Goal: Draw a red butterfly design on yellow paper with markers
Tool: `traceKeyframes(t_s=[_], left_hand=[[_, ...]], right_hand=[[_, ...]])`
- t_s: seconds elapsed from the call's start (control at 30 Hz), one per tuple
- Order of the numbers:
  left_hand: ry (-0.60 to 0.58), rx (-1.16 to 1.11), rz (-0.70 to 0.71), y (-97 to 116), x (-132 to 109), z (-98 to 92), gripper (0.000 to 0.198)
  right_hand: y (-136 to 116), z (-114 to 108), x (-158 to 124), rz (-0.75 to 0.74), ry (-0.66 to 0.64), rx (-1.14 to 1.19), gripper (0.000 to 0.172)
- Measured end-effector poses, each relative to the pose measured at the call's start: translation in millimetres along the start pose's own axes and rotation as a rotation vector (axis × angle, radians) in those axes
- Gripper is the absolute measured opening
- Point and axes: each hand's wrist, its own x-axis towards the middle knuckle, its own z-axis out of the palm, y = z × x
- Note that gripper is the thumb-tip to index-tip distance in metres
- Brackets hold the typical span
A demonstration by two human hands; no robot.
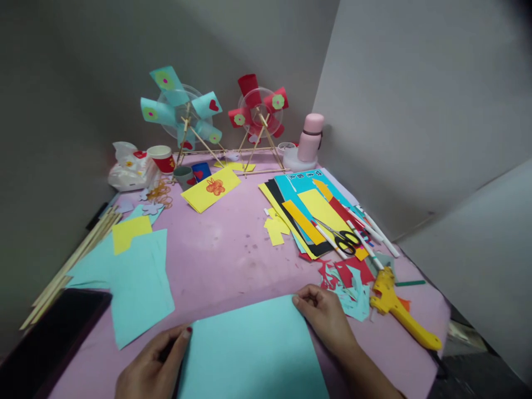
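A light blue sheet of paper lies at the near edge of the pink table, its lower part cut off by the frame. My left hand pinches its upper left corner between thumb and fingers. At the upper right corner, my right hand grips the sheet, fingers curled. Just right of that hand are light blue and red paper scraps. Another cut light blue piece rests to the left, partly under a yellow scrap.
Scissors and markers lie on stacked coloured sheets at right, near a yellow glue gun. Behind stand blue and red paper wheels, a pink bottle and cups. A dark device and sticks are left.
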Motion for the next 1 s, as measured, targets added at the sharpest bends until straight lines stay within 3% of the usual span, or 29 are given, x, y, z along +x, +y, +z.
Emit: traceKeyframes(t_s=[0.1, 0.4, 0.67, 1.0], left_hand=[[-0.031, 0.104, 0.035, 5, -5, -0.4, 0.037], [0.075, 0.254, 0.308, 4, -15, 11.4, 0.025], [0.082, 0.194, 0.350, 3, -21, 7.2, 0.029], [0.011, 0.199, 0.280, 9, -25, 11.4, 0.020]], right_hand=[[-1, 2, -3, -0.043, 0.022, -0.102, 0.022], [2, 9, -5, -0.164, 0.074, -0.334, 0.017], [8, 5, -7, -0.147, 0.040, -0.373, 0.023], [4, 5, -8, -0.123, 0.020, -0.440, 0.017]])
